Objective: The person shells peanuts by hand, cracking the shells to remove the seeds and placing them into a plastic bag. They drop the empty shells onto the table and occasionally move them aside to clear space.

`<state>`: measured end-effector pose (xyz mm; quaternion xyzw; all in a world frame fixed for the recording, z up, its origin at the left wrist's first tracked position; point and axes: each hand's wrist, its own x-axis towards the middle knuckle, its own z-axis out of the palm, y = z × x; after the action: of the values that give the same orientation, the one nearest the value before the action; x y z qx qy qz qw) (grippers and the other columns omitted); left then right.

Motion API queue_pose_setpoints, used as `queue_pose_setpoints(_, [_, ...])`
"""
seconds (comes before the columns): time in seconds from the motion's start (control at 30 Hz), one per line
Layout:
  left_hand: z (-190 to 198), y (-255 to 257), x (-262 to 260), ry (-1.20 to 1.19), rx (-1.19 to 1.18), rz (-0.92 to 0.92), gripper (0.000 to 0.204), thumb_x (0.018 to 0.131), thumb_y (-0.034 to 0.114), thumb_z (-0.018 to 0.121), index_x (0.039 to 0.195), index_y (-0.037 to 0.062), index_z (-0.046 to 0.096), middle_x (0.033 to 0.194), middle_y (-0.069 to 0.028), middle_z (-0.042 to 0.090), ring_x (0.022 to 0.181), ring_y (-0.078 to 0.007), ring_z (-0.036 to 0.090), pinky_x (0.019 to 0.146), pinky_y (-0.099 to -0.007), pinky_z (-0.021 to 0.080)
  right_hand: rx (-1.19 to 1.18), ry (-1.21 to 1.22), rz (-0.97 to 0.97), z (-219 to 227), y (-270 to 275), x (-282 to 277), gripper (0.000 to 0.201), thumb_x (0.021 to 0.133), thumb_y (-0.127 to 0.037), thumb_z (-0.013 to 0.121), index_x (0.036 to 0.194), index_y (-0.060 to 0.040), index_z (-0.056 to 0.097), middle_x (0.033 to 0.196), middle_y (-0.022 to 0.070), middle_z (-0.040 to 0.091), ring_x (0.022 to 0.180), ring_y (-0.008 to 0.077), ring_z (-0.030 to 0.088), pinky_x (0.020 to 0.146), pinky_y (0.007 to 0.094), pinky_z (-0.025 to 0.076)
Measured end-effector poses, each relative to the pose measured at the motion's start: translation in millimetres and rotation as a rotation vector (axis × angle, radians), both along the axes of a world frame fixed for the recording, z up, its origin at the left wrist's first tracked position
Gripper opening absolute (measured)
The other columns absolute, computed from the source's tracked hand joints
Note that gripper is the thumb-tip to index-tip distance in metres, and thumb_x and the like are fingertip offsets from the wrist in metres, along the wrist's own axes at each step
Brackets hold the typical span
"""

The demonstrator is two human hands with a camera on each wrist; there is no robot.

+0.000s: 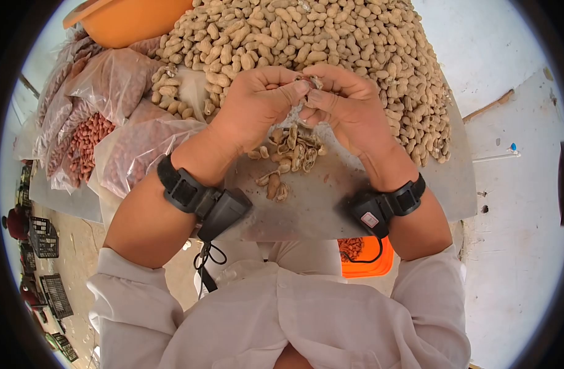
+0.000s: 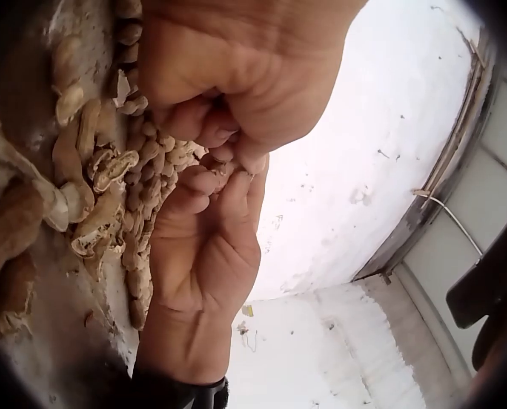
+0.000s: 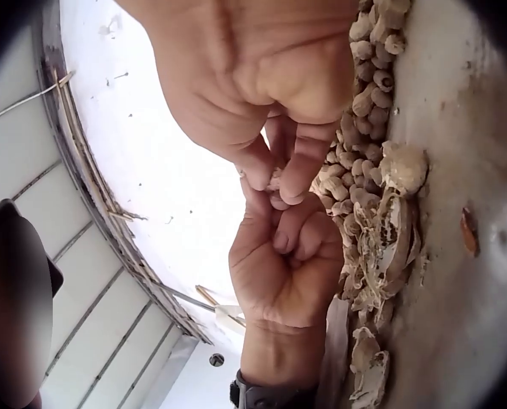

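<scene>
Both hands meet above the table, fingertips together around one peanut (image 1: 316,81). The left hand (image 1: 251,101) pinches it between thumb and fingers from one side. From the other side the right hand (image 1: 356,111) pinches the same peanut, thumb bent over it. Fingers hide most of the nut; a bit of its shell (image 3: 275,181) shows between the fingertips in the right wrist view. Just below the hands lies a small heap of opened peanut shells (image 1: 300,150), with some loose shell pieces nearer the table's front edge.
A large pile of unshelled peanuts (image 1: 331,37) covers the back of the table (image 1: 319,215). Clear plastic bags (image 1: 109,80) of red kernels stand at the left, an orange basin (image 1: 128,21) behind them. An orange tub (image 1: 374,261) with kernels sits below the front edge.
</scene>
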<state>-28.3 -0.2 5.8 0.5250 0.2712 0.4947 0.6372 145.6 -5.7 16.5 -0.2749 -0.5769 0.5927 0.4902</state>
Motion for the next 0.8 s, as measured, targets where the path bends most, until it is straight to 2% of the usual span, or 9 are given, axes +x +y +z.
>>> queue_pose_setpoints(0.1, [-1.4, 1.2, 0.5, -0.007, 0.02, 0.024, 0.018, 0.087, 0.013, 0.06, 0.094, -0.0034, 0.062, 0.066, 0.0021, 0.054, 0.052, -0.003, 0.04, 0.045, -0.0178, 0.031, -0.07, 0.124, 0.033, -1.5, 1.1, -1.1, 0.028, 0.081, 0.001, 0.061, 0.108, -0.0006, 0.058, 0.086, 0.0077, 0.062, 0.07, 0.0169, 0.064, 0.061, 0.0249, 0.054])
queue_pose_setpoints(0.43, [1.4, -3.5, 3.8, 0.059, 0.139, 0.124, 0.016, 0.087, 0.01, 0.058, 0.095, -0.0031, 0.063, 0.077, -0.0018, 0.062, 0.06, -0.0033, 0.047, 0.051, -0.0172, 0.036, -0.087, 0.204, 0.005, -3.7, 1.0, -2.6, 0.025, 0.081, 0.006, 0.056, 0.106, -0.0007, 0.054, 0.092, 0.0084, 0.059, 0.077, 0.0187, 0.063, 0.068, 0.0291, 0.057])
queue_pose_setpoints(0.53, [-2.7, -1.1, 4.5, 0.095, 0.183, 0.147, 0.019, 0.086, 0.014, 0.061, 0.098, -0.0006, 0.063, 0.078, -0.0013, 0.062, 0.058, -0.0029, 0.044, 0.05, -0.0163, 0.033, -0.133, 0.207, 0.034, -1.7, 0.6, -3.5, 0.026, 0.082, 0.006, 0.054, 0.107, -0.0008, 0.054, 0.093, 0.009, 0.058, 0.078, 0.0192, 0.063, 0.069, 0.0298, 0.057])
queue_pose_setpoints(0.63, [2.4, -4.6, 3.2, 0.061, 0.126, 0.142, 0.019, 0.086, 0.014, 0.062, 0.098, -0.0009, 0.063, 0.078, -0.0021, 0.063, 0.056, -0.0034, 0.043, 0.049, -0.0168, 0.032, -0.183, 0.258, 0.094, -2.1, 3.3, 0.7, 0.026, 0.083, 0.005, 0.052, 0.108, 0.0004, 0.053, 0.092, 0.0106, 0.059, 0.079, 0.021, 0.063, 0.071, 0.0307, 0.057])
queue_pose_setpoints(0.73, [0.4, 1.0, -5.5, -0.195, 0.033, 0.014, 0.02, 0.085, 0.013, 0.062, 0.099, -0.0013, 0.062, 0.076, -0.0022, 0.062, 0.053, -0.0036, 0.041, 0.047, -0.017, 0.031, -0.216, 0.372, 0.175, -4.9, 9.6, 7.3, 0.026, 0.085, 0.004, 0.051, 0.11, 0.0026, 0.052, 0.094, 0.0131, 0.06, 0.081, 0.0235, 0.064, 0.073, 0.0312, 0.056])
queue_pose_setpoints(0.8, [0.3, 1.5, -4.2, -0.147, 0.034, 0.065, 0.02, 0.084, 0.011, 0.063, 0.1, -0.002, 0.062, 0.073, -0.001, 0.059, 0.052, -0.0038, 0.04, 0.045, -0.0172, 0.03, -0.221, 0.43, 0.198, -7.0, 14.8, 10.7, 0.027, 0.086, 0.002, 0.05, 0.112, 0.0039, 0.052, 0.096, 0.0151, 0.06, 0.083, 0.0251, 0.064, 0.075, 0.0313, 0.056])
